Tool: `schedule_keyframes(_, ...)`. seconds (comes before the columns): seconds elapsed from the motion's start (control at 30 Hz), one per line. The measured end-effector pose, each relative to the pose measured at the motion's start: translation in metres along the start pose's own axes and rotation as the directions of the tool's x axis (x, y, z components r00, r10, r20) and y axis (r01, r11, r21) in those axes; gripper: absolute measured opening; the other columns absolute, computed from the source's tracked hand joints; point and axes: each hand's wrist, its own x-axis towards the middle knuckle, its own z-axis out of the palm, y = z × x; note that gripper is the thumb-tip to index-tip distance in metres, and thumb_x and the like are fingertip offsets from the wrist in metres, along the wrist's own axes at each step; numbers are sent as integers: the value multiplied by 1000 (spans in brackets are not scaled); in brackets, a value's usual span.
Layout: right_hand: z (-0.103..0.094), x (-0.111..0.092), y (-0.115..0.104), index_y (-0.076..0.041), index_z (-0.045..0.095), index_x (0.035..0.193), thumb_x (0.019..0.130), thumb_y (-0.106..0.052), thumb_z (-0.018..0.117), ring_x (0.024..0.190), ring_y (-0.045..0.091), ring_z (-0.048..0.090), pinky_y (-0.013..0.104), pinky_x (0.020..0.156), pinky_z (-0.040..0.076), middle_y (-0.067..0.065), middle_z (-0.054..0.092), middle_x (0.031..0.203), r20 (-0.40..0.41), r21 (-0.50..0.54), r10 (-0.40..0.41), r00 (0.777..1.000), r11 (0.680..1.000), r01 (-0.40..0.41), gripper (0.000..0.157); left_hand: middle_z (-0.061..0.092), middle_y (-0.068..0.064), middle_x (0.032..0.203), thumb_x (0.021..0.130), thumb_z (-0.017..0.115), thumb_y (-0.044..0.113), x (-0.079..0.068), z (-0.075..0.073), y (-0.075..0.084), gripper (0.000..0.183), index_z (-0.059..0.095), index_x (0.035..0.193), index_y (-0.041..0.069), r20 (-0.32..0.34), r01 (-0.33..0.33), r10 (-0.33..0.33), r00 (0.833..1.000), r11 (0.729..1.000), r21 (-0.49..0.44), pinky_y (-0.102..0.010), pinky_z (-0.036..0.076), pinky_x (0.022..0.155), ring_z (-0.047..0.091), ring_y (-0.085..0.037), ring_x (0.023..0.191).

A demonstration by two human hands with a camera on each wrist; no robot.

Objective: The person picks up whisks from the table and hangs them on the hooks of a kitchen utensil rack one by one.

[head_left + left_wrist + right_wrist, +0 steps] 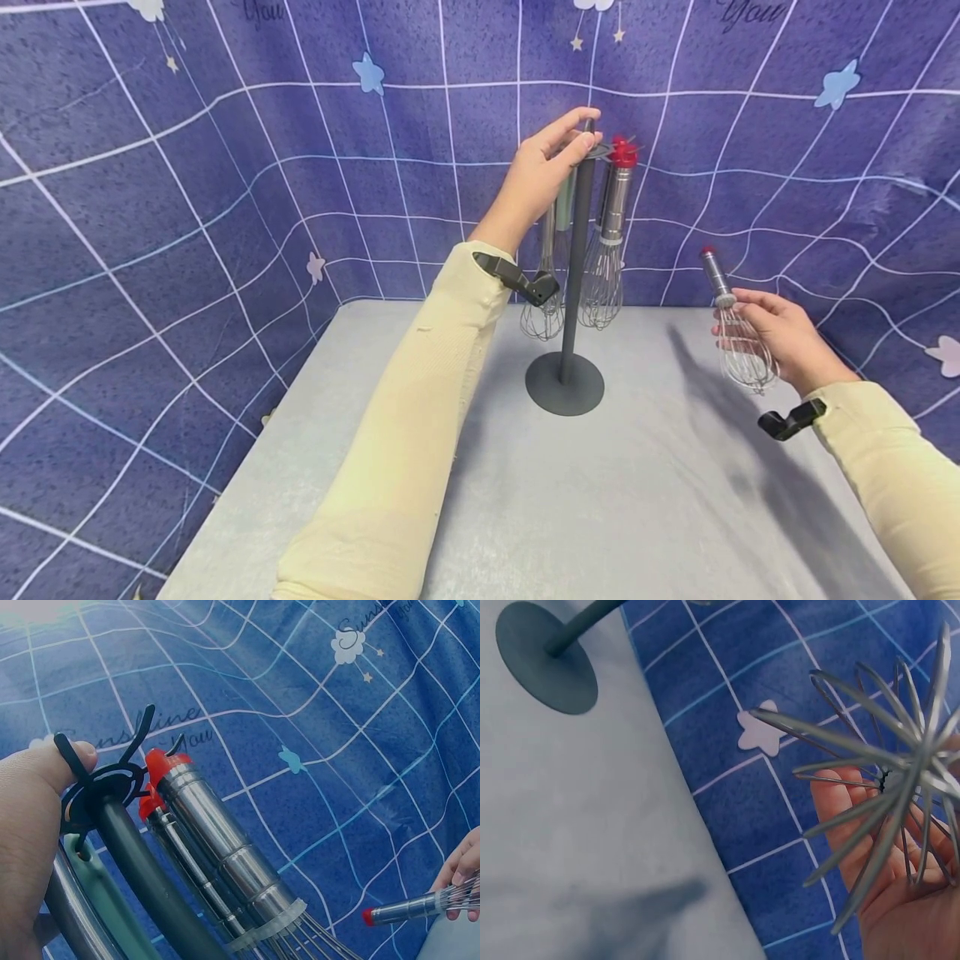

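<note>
My left hand [546,162] grips the top of a dark grey utensil stand [577,267], its thumb and fingers around the tip of the post by the hook ring [105,791]. To the right of the post hang whisks, one a large steel-handled whisk [617,204] with a red end cap. On its left hang another whisk [542,321] and a green-handled utensil [105,892], partly hidden by the hand and post. Away to the right, my right hand [783,333] holds a smaller whisk [720,279] near the base of its wires, red-tipped handle pointing up, above the table.
The stand's round base [547,396] rests on a light grey table [600,500]. A blue grid-patterned cloth [412,192] with stars hangs behind the table and along its sides. Each wrist wears a black camera mount [791,419]. Shadows of the arm and whisk fall across the table's right side.
</note>
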Motion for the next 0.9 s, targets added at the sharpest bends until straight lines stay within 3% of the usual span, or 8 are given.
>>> schedule_keyframes(0.4, 17, -3, -7, -5, 48, 128, 104, -4, 51, 80, 22, 76, 36, 66, 61, 4, 76, 98, 19, -4, -63, 998, 998, 63, 24, 71, -2, 123, 104, 60, 21, 1, 1, -2, 36, 61, 139, 21, -6, -8, 8, 1000, 1000, -2, -15, 43, 99, 60, -1, 115)
schedule_keyframes(0.63, 23, -5, -11, -7, 49, 128, 103, -3, 52, 78, 22, 76, 37, 66, 61, 4, 77, 96, 4, -16, -78, 997, 997, 78, 26, 71, -8, 123, 103, 60, 18, -1, 3, 0, 35, 62, 138, 16, -19, -25, 25, 1000, 999, -21, -15, 43, 98, 63, -3, 113)
schedule_keyframes(0.9, 29, -5, -20, -6, 49, 128, 103, -1, 53, 78, 23, 76, 38, 66, 61, 5, 77, 97, 2, 6, -80, 997, 997, 80, 26, 72, -3, 121, 103, 61, 19, 0, 2, 0, 36, 62, 139, 17, -19, -19, 19, 1000, 1000, -16, -14, 43, 98, 62, -1, 113)
